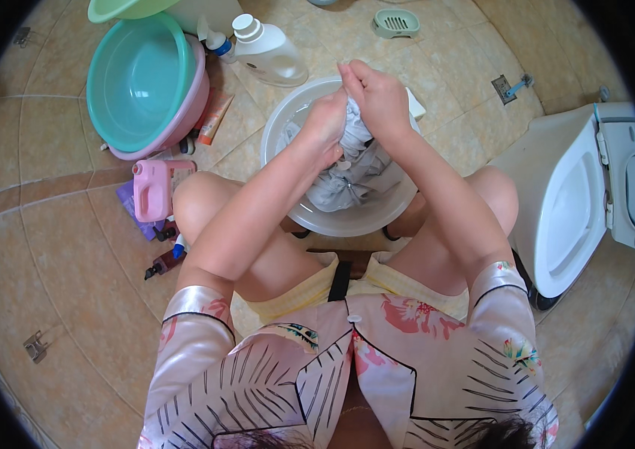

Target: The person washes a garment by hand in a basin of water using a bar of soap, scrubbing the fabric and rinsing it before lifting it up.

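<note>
A wet, light grey cloth garment (345,179) is bunched up over a round white plastic basin (345,223) between my knees. My left hand (326,120) is closed around the garment's upper part. Right beside it, my right hand (376,101) grips the same cloth, whose folds show between the two hands. The lower part of the garment hangs into the basin, where some water shows at the left. A white block (415,105), perhaps soap, lies just past the basin's right rim, partly hidden by my right forearm.
A teal basin (140,84) rests in a pink basin (194,112) at the left. Behind my basin stands a white detergent bottle (272,53). A pink jug (152,191) is near my left knee. A green soap dish (396,23) lies ahead; a toilet (572,207) stands at the right.
</note>
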A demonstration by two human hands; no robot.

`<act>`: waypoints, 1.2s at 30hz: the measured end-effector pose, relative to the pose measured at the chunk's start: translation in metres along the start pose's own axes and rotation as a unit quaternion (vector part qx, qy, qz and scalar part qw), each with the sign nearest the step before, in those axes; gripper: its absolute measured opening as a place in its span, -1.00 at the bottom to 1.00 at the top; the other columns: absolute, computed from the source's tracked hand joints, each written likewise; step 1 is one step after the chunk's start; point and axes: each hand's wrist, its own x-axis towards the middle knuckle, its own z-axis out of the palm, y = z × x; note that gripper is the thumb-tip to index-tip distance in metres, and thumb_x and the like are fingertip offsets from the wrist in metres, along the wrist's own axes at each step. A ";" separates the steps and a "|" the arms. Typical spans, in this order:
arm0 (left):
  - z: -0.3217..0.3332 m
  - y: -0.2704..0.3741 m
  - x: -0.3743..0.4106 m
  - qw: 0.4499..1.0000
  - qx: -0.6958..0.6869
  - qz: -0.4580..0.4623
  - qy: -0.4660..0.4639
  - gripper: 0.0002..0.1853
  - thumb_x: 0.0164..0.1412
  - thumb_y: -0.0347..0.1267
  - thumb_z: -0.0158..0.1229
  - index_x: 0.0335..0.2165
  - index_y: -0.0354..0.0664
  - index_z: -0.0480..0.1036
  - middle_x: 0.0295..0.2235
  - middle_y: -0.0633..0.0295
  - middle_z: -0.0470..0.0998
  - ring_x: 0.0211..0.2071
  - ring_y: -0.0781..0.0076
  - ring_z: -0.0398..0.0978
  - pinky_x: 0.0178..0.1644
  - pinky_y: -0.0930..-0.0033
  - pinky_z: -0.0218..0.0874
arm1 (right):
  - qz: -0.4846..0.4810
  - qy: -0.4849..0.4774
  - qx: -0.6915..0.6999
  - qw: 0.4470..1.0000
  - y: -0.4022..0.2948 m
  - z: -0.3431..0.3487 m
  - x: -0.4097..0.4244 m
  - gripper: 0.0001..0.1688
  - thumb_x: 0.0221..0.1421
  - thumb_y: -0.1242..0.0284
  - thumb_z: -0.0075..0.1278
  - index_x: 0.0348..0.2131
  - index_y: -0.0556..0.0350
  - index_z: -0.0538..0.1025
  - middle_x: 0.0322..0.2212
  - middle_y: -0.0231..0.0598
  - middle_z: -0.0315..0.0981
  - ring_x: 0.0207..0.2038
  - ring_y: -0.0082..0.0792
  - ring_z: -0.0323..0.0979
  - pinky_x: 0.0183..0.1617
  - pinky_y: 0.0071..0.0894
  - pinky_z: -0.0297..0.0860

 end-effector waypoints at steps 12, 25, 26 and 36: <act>-0.016 -0.008 0.007 0.992 0.090 0.090 0.023 -0.77 0.18 -0.21 -0.14 -0.23 -0.03 0.28 -0.41 0.34 0.40 -0.43 0.56 0.39 -0.44 0.48 0.25 | -0.079 0.028 0.092 0.992 -0.012 0.009 -0.028 -0.76 -0.02 0.28 -0.09 -0.57 0.05 0.41 -0.72 -0.12 0.32 -0.63 -0.09 0.32 -0.61 -0.22 0.21; -0.010 -0.003 0.002 0.998 0.029 0.061 0.014 -0.81 0.18 -0.33 -0.15 -0.38 -0.23 0.32 -0.41 0.23 0.40 -0.40 0.50 0.37 -0.39 0.41 0.23 | -0.077 0.055 0.044 0.995 -0.001 0.016 -0.023 -0.79 -0.02 0.27 -0.10 -0.55 0.01 0.40 -0.77 -0.14 0.29 -0.68 -0.11 0.31 -0.66 -0.20 0.20; -0.006 -0.003 0.003 0.998 0.007 0.051 0.018 -0.81 0.17 -0.34 -0.14 -0.38 -0.24 0.32 -0.41 0.22 0.40 -0.40 0.50 0.38 -0.40 0.41 0.23 | -0.050 0.043 0.019 0.998 0.006 0.011 -0.013 -0.79 -0.02 0.28 -0.10 -0.55 0.01 0.40 -0.77 -0.15 0.29 -0.67 -0.12 0.32 -0.65 -0.21 0.20; -0.002 0.005 -0.001 0.999 0.003 0.033 0.006 -0.61 0.16 -0.11 -0.12 -0.39 -0.26 0.35 -0.49 0.25 0.41 -0.45 0.54 0.36 -0.38 0.50 0.19 | 0.083 0.021 0.197 0.977 0.021 0.007 0.003 -0.67 0.05 0.23 -0.13 -0.52 0.14 0.43 -0.76 -0.20 0.30 -0.67 -0.39 0.28 -0.56 -0.39 0.20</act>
